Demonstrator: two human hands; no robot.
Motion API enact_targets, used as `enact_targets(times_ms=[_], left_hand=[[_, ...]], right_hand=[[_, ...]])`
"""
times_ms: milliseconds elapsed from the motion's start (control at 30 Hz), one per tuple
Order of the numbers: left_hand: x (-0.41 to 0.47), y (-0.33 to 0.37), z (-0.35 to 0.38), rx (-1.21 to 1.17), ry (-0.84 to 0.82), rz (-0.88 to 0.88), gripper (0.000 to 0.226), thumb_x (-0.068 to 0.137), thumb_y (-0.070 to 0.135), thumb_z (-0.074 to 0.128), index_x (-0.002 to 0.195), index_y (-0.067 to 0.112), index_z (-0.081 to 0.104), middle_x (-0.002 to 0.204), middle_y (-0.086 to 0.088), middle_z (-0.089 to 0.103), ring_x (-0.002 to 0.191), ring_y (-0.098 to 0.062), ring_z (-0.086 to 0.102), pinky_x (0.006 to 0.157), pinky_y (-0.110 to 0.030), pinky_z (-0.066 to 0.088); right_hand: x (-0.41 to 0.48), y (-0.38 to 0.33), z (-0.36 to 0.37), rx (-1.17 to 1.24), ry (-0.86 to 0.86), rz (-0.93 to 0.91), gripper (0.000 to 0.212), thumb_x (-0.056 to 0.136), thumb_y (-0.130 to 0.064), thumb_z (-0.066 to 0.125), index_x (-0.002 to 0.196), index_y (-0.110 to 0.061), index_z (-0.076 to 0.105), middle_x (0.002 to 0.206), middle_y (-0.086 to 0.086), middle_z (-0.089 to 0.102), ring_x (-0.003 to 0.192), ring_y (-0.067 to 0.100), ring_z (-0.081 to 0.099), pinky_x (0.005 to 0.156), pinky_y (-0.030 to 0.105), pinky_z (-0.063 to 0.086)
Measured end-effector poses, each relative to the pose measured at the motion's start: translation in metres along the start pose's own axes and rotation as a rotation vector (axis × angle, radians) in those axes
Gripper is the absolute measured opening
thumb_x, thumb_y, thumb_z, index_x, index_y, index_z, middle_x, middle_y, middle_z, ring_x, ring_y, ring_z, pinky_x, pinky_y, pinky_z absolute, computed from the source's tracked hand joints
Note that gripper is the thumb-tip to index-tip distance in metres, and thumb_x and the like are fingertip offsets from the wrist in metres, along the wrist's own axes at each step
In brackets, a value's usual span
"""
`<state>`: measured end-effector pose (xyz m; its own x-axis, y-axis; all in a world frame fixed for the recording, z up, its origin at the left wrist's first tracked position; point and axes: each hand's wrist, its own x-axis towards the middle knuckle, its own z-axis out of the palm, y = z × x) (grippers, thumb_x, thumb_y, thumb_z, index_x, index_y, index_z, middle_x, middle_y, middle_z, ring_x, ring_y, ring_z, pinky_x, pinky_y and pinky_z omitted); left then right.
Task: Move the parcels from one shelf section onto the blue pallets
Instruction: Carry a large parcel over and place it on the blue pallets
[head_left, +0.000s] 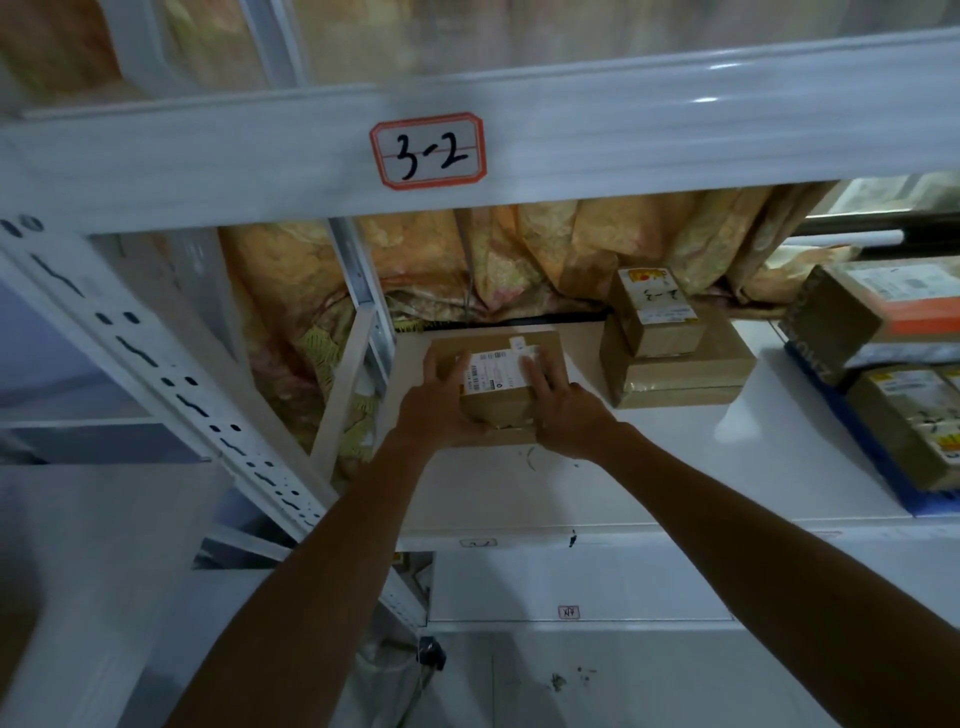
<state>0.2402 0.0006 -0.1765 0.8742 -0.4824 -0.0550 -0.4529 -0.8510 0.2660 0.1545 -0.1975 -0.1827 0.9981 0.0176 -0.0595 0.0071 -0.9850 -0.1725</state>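
Note:
A small brown cardboard parcel (501, 402) with a white barcode label sits on the white shelf (675, 467) marked 3-2, near its left end. My left hand (434, 402) grips its left side, and my right hand (563, 410) grips its right side with fingers lying over the label. Both arms reach in from below. A second flat brown box lies behind or under the held parcel; I cannot tell which. No blue pallet is in view.
To the right stands a flat brown box (680, 374) with a smaller labelled box (657, 312) on top. Further right are a tilted grey-and-orange box (872, 317) and another parcel (909, 421). A white perforated upright (171, 384) runs at the left. Patterned cloth hangs behind.

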Motion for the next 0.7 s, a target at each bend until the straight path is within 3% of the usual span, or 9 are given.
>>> enact_targets(times_ms=[100, 267, 367, 467, 600, 700], left_hand=[[-0.005, 0.004, 0.002, -0.029, 0.001, -0.009, 0.125, 0.067, 0.055, 0.084, 0.158, 0.029, 0.002, 0.161, -0.014, -0.020, 0.147, -0.035, 0.023, 0.104, -0.046, 0.042], [-0.010, 0.005, 0.006, -0.012, 0.066, -0.075, 0.131, 0.063, 0.058, 0.084, 0.158, 0.027, 0.000, 0.158, -0.016, -0.031, 0.148, -0.035, 0.021, 0.101, -0.045, 0.044], [-0.012, 0.010, 0.003, -0.086, 0.036, -0.159, 0.134, 0.060, 0.059, 0.085, 0.157, 0.031, -0.003, 0.162, -0.021, -0.005, 0.144, -0.040, 0.028, 0.101, -0.048, 0.042], [-0.017, 0.020, 0.002, -0.113, 0.031, -0.219, 0.128, 0.063, 0.058, 0.084, 0.156, 0.032, 0.000, 0.145, -0.020, 0.027, 0.126, -0.043, 0.046, 0.100, -0.049, 0.044], [-0.031, 0.033, 0.008, -0.129, 0.075, -0.253, 0.122, 0.065, 0.057, 0.082, 0.156, 0.032, 0.005, 0.144, -0.019, 0.026, 0.121, -0.045, 0.048, 0.099, -0.051, 0.045], [-0.050, 0.045, 0.015, -0.118, 0.084, -0.255, 0.121, 0.068, 0.056, 0.082, 0.157, 0.030, 0.003, 0.155, -0.022, 0.010, 0.128, -0.047, 0.044, 0.103, -0.053, 0.044]], right_hand=[[0.006, 0.004, -0.008, -0.061, 0.006, -0.020, 0.090, 0.094, -0.032, 0.056, 0.156, -0.012, -0.005, 0.162, 0.021, -0.010, 0.108, 0.041, 0.059, 0.085, 0.043, 0.051], [0.014, 0.008, -0.002, -0.010, 0.012, -0.032, 0.101, 0.085, -0.043, 0.067, 0.157, -0.021, -0.002, 0.163, 0.015, -0.005, 0.113, 0.039, 0.054, 0.089, 0.044, 0.051], [0.010, 0.013, 0.005, 0.102, 0.038, -0.060, 0.100, 0.086, -0.038, 0.068, 0.157, -0.031, -0.003, 0.164, 0.009, -0.009, 0.113, 0.041, 0.053, 0.090, 0.045, 0.050], [0.008, 0.018, 0.002, 0.110, 0.024, -0.078, 0.100, 0.086, -0.033, 0.067, 0.157, -0.033, -0.003, 0.165, 0.008, -0.010, 0.113, 0.041, 0.054, 0.090, 0.046, 0.050], [0.001, 0.020, -0.008, 0.039, -0.007, -0.106, 0.101, 0.086, -0.037, 0.069, 0.158, -0.029, -0.002, 0.165, 0.008, -0.008, 0.116, 0.042, 0.052, 0.090, 0.044, 0.048], [-0.016, 0.023, -0.021, -0.023, -0.031, -0.169, 0.101, 0.086, -0.040, 0.069, 0.158, -0.023, 0.001, 0.164, 0.014, -0.004, 0.121, 0.043, 0.050, 0.092, 0.045, 0.046]])
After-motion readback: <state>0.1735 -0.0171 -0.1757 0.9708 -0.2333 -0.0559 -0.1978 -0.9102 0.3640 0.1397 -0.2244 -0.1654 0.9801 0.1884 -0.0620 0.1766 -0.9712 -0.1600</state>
